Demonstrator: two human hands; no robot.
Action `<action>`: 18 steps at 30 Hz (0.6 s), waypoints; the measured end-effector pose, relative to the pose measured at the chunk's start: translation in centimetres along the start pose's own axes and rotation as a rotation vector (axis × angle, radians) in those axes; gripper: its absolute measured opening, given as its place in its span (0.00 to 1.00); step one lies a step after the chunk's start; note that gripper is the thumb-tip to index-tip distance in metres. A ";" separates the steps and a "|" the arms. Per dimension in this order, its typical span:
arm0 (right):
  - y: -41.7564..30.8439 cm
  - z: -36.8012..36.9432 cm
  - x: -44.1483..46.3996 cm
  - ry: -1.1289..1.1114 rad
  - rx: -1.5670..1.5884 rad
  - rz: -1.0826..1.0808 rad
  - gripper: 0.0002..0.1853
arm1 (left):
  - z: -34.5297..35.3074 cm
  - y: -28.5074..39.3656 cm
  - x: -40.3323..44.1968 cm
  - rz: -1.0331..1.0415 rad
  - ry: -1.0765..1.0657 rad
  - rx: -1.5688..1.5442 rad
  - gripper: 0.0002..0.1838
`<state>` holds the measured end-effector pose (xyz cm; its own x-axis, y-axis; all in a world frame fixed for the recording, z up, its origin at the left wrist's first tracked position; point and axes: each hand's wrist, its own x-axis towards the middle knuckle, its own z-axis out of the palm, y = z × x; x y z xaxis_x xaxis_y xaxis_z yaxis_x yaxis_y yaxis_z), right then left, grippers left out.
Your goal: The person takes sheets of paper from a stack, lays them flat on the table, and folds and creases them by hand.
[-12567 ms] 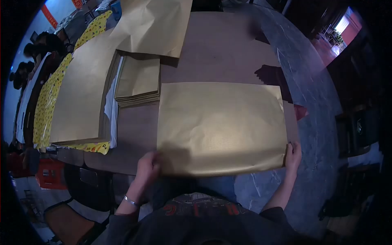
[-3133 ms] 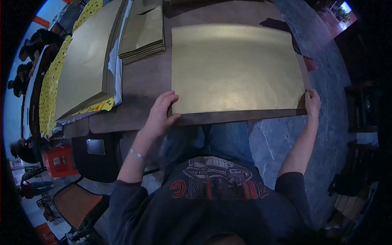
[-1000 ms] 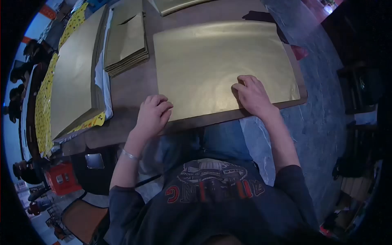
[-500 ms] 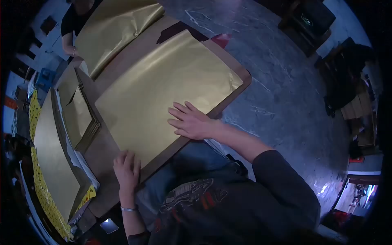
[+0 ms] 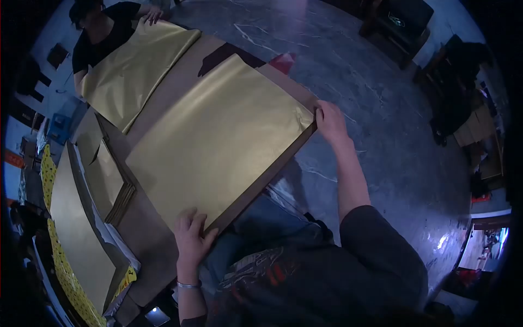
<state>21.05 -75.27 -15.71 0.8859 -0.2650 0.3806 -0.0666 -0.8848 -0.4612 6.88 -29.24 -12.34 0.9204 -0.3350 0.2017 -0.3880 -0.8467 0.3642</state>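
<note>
A large gold paper sheet (image 5: pixel 218 136) lies flat on the brown table (image 5: pixel 150 248). My right hand (image 5: pixel 330 122) holds the sheet's right corner between thumb and fingers, where the paper is slightly creased. My left hand (image 5: pixel 192 237) rests at the near left corner, its fingers on the paper and its thumb apart. To the left is a stack of smaller folded gold papers (image 5: pixel 108 177). Beyond it, at the far left, lies a pile of large gold sheets (image 5: pixel 79 229) over yellow patterned wrapping (image 5: pixel 62 272).
Across the table a person in black (image 5: pixel 106 35) handles another large gold sheet (image 5: pixel 136 76). A dark cloth (image 5: pixel 226 57) and a red item (image 5: pixel 283 62) are at the table's far edge. A dark chair (image 5: pixel 395 27) stands beyond, on the grey floor.
My right hand has moved from lying spread on the sheet to its right corner and closed there. The view has shifted, and more of the other person shows.
</note>
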 end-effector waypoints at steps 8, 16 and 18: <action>0.8 -0.5 0.7 -0.077 0.170 0.037 0.16 | 1.0 1.6 2.9 0.036 -0.057 0.053 0.24; 1.4 -0.2 0.9 -0.120 0.373 0.045 0.18 | 2.0 2.7 4.3 0.037 -0.038 0.059 0.22; 1.4 -0.5 0.9 -0.141 0.367 0.071 0.19 | 2.1 2.6 4.3 0.061 -0.068 0.052 0.21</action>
<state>21.49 -76.94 -15.59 0.9410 -0.2430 0.2356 0.0159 -0.6636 -0.7479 9.93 -33.75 -12.42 0.8968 -0.4127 0.1592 -0.4423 -0.8433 0.3053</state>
